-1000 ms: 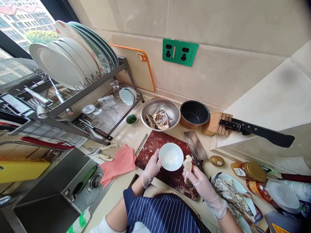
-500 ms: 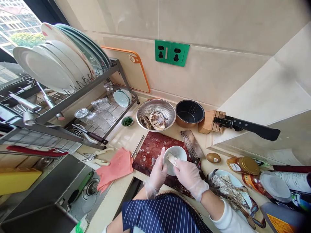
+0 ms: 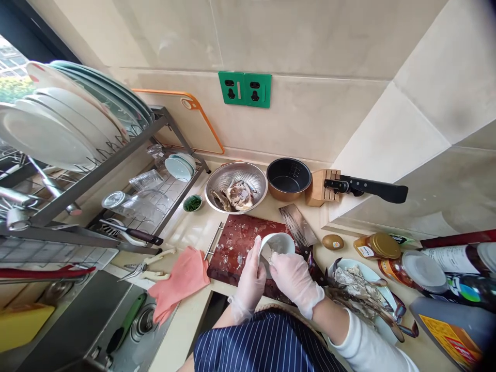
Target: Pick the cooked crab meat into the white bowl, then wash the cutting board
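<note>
My left hand [image 3: 251, 279], in a clear plastic glove, grips the left side of a small white bowl [image 3: 285, 243]. The bowl is tilted above the dark red cutting board [image 3: 237, 243], which is wet and flecked with white bits. My right hand [image 3: 296, 281], gloved too, has its fingers closed inside the bowl on something whitish, mostly hidden by them. To the right of the board lies a plate of white-dusted crab pieces [image 3: 354, 287]. A cleaver [image 3: 299, 226] rests across the board's right edge.
Behind the board stand a steel colander [image 3: 217, 181] with crab parts and a black inner pot [image 3: 289, 175]. A knife block [image 3: 321, 186], a kiwi [image 3: 332, 242] and jars [image 3: 376, 246] sit on the right. Pink gloves [image 3: 182, 279], scissors [image 3: 139, 268], a sink and a dish rack are on the left.
The camera view has turned to the right. The bowl is tipped further, and my right fingers have moved deeper into it, hiding more of the whitish thing they hold.
</note>
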Demonstrator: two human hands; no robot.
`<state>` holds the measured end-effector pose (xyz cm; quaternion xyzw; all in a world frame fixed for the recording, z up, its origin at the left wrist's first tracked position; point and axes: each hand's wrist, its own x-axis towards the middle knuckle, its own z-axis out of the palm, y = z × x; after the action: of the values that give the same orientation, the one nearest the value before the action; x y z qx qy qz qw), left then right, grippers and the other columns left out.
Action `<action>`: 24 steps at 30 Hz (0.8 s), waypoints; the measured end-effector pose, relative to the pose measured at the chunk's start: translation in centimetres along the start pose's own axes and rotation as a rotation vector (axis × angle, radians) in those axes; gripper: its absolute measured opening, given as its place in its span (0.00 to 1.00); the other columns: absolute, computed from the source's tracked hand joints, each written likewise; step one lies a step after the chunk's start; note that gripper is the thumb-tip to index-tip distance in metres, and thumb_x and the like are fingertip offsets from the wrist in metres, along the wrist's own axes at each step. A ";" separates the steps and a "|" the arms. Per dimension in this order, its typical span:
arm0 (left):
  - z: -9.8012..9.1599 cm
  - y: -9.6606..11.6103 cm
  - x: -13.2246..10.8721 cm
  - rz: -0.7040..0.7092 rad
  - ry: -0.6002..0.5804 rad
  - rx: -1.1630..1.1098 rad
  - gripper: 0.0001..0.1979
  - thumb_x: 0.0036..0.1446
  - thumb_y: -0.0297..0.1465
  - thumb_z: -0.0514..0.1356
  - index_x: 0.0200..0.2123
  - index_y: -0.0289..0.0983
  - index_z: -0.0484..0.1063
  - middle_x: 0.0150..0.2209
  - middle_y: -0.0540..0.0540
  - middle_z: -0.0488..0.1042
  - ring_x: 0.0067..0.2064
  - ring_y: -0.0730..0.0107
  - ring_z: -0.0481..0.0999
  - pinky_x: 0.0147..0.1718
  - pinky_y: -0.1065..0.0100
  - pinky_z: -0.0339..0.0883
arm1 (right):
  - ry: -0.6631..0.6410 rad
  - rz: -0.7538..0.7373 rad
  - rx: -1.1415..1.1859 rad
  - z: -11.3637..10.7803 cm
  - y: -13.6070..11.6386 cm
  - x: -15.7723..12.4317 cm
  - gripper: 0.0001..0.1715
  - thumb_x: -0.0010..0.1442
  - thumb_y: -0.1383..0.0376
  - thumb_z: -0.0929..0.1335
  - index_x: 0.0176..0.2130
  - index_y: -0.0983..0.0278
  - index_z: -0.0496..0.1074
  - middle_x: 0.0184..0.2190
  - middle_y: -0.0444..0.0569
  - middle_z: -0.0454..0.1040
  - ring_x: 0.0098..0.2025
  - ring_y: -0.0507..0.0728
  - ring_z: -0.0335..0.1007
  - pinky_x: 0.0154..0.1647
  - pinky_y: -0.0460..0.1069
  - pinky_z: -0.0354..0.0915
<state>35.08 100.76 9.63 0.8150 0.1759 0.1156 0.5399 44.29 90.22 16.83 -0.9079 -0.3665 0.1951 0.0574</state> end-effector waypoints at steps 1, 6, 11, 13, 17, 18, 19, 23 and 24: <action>-0.1 0.1 0.1 0.012 0.005 0.012 0.34 0.61 0.20 0.48 0.69 0.41 0.48 0.70 0.42 0.51 0.70 0.62 0.49 0.68 0.57 0.46 | -0.006 -0.002 -0.022 -0.1 -0.1 -0.1 0.13 0.63 0.70 0.62 0.38 0.66 0.77 0.31 0.60 0.80 0.33 0.65 0.79 0.33 0.51 0.67; -0.8 0.4 0.7 0.122 0.054 0.144 0.38 0.58 0.17 0.48 0.70 0.44 0.45 0.70 0.43 0.50 0.70 0.62 0.49 0.67 0.57 0.49 | 0.042 -0.007 -0.055 -0.7 -0.2 -0.1 0.13 0.62 0.71 0.62 0.36 0.66 0.77 0.30 0.58 0.80 0.33 0.65 0.79 0.31 0.52 0.66; -1.1 0.7 1.3 0.203 0.096 0.252 0.38 0.59 0.17 0.47 0.70 0.47 0.43 0.70 0.44 0.52 0.70 0.63 0.50 0.66 0.57 0.51 | 0.107 -0.006 -0.089 -1.4 0.3 0.2 0.12 0.62 0.70 0.63 0.33 0.67 0.76 0.29 0.58 0.79 0.32 0.64 0.78 0.30 0.51 0.64; -1.2 0.9 1.5 0.200 0.112 0.255 0.38 0.59 0.17 0.47 0.70 0.46 0.44 0.69 0.43 0.53 0.70 0.63 0.50 0.67 0.57 0.50 | 0.152 -0.016 -0.101 -1.3 0.6 0.3 0.12 0.63 0.70 0.63 0.33 0.67 0.76 0.28 0.57 0.79 0.31 0.63 0.77 0.30 0.51 0.63; -1.3 1.2 1.8 0.173 0.103 0.218 0.37 0.59 0.19 0.49 0.70 0.44 0.46 0.70 0.44 0.51 0.70 0.63 0.48 0.68 0.57 0.47 | 0.227 -0.081 -0.138 -0.3 0.7 0.3 0.12 0.61 0.74 0.63 0.32 0.66 0.74 0.27 0.54 0.78 0.30 0.61 0.77 0.29 0.50 0.60; -1.4 1.3 1.9 0.151 0.098 0.199 0.37 0.59 0.20 0.50 0.70 0.43 0.46 0.70 0.43 0.50 0.70 0.63 0.48 0.68 0.58 0.46 | 0.249 -0.102 -0.145 0.1 0.7 0.3 0.12 0.62 0.74 0.63 0.32 0.66 0.74 0.27 0.54 0.78 0.30 0.61 0.76 0.28 0.50 0.59; -1.4 1.4 1.9 0.127 0.092 0.179 0.37 0.58 0.20 0.50 0.69 0.42 0.47 0.70 0.43 0.49 0.70 0.63 0.48 0.68 0.58 0.45 | 0.270 -0.122 -0.150 0.3 0.7 0.3 0.12 0.62 0.74 0.63 0.32 0.65 0.74 0.27 0.53 0.78 0.30 0.61 0.76 0.27 0.50 0.58; -1.6 1.5 1.8 0.058 0.056 0.130 0.36 0.57 0.21 0.51 0.69 0.37 0.48 0.71 0.41 0.47 0.70 0.61 0.47 0.68 0.57 0.43 | 0.288 -0.162 -0.163 0.7 1.0 0.3 0.13 0.63 0.74 0.62 0.32 0.65 0.73 0.26 0.52 0.78 0.28 0.59 0.76 0.26 0.49 0.56; -1.6 1.5 1.8 0.048 0.046 0.131 0.37 0.57 0.21 0.50 0.69 0.36 0.47 0.71 0.40 0.47 0.71 0.61 0.46 0.68 0.57 0.42 | 0.283 -0.156 -0.164 0.6 1.2 0.3 0.12 0.63 0.74 0.63 0.32 0.65 0.73 0.26 0.53 0.78 0.28 0.59 0.76 0.26 0.49 0.57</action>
<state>36.34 102.27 11.67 0.8496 0.1759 0.1356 0.4784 45.01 89.56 15.86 -0.8968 -0.4388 0.0295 0.0490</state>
